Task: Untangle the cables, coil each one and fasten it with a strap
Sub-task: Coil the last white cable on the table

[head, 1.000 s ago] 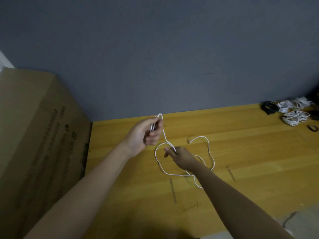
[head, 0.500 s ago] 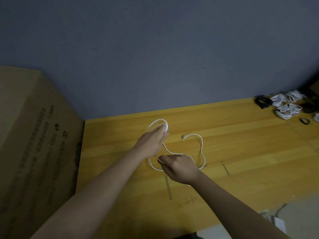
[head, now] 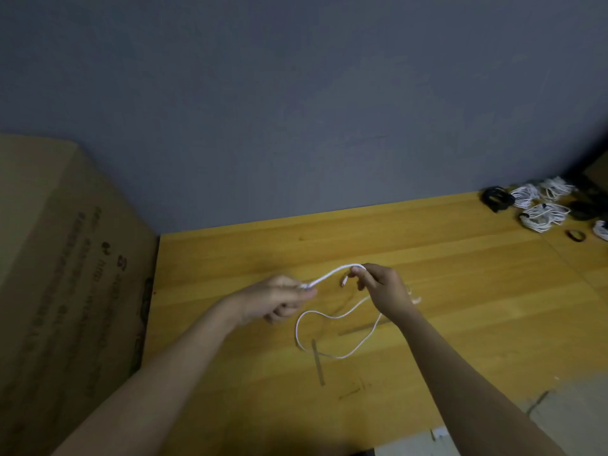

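- Left hand [head: 279, 299], fingers curled, pinching a doubled stretch of white cable [head: 332, 274] just above the surface [head: 460, 291].
- Right hand [head: 383, 289], fingers curled, gripping the same cable at the top of a short raised arc; one plug end hanging just below its fingertips [head: 357, 273].
- Between the two hands, cable held taut and lifted clear of the wood.
- Below the hands, the rest of the cable lying slack on the surface in one wide open loop, passing under the right wrist.
- Beside that loop, two thin grey strips [head: 318, 362] flat on the wood, one crossed by the cable, the other angled near the right forearm.
- Both forearms bare, reaching in from the lower edge.
- At the far right of the surface, well apart from the hands, a cluster of white coiled cables [head: 543, 215] with black coiled cables [head: 495, 199] among them, and a small dark ring [head: 576, 235] near them.
- At the left, a large cardboard box [head: 65, 274] with printed markings, standing against the edge of the surface.
- Behind everything, a plain grey-blue wall [head: 296, 110].
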The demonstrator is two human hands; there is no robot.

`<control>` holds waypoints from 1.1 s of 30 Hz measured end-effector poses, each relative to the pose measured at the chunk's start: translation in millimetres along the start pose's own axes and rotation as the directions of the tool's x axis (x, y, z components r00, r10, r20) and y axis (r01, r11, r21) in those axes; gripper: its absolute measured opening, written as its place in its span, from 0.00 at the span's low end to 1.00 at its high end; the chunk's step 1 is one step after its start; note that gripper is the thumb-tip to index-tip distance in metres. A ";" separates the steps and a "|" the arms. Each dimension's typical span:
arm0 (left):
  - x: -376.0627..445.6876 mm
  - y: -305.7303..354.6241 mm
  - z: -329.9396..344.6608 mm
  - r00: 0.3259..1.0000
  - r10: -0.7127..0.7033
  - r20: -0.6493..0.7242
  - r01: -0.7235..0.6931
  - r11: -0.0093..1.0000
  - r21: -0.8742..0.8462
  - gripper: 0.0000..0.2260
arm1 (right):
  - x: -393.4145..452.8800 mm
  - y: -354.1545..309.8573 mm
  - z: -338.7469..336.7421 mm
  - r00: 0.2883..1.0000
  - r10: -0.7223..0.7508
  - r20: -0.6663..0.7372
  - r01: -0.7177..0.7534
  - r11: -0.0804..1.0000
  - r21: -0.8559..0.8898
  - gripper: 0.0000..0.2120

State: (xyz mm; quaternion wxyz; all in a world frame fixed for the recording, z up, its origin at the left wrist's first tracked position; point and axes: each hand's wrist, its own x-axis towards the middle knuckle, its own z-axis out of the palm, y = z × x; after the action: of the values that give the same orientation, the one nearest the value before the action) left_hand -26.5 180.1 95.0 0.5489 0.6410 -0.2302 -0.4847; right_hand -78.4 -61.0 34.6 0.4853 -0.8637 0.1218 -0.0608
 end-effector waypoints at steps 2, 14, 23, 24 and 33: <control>-3.4 11.8 0.9 0.996 0.085 0.030 -0.075 0.965 -0.250 0.16 | 0.9 -2.4 10.9 0.996 0.040 0.081 -0.038 0.999 -0.035 0.13; 51.6 20.6 0.8 0.685 0.378 -0.623 -0.342 0.922 0.182 0.03 | -37.5 -18.8 76.9 0.835 -0.302 0.460 0.529 0.672 -0.518 0.17; 38.4 -35.3 -12.9 0.967 -0.054 -0.250 0.249 0.433 0.867 0.16 | -22.4 21.6 35.2 0.931 -0.145 0.334 0.320 0.763 -0.561 0.12; 39.6 -35.3 -10.2 0.974 -0.045 -0.223 0.223 0.395 0.891 0.17 | -21.4 25.9 33.8 0.925 -0.150 0.350 0.339 0.742 -0.579 0.13; 45.7 -30.6 -46.0 0.717 0.136 -0.683 0.010 0.979 0.206 0.18 | -26.8 54.9 13.2 0.993 -0.086 0.082 0.117 0.826 -0.551 0.11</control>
State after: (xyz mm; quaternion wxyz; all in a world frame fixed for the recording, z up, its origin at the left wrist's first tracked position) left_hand 25.9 173.3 46.5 0.5458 0.8179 -0.0759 -0.1652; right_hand -109.6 -70.3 -18.7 0.2133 -0.9737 0.0752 -0.0256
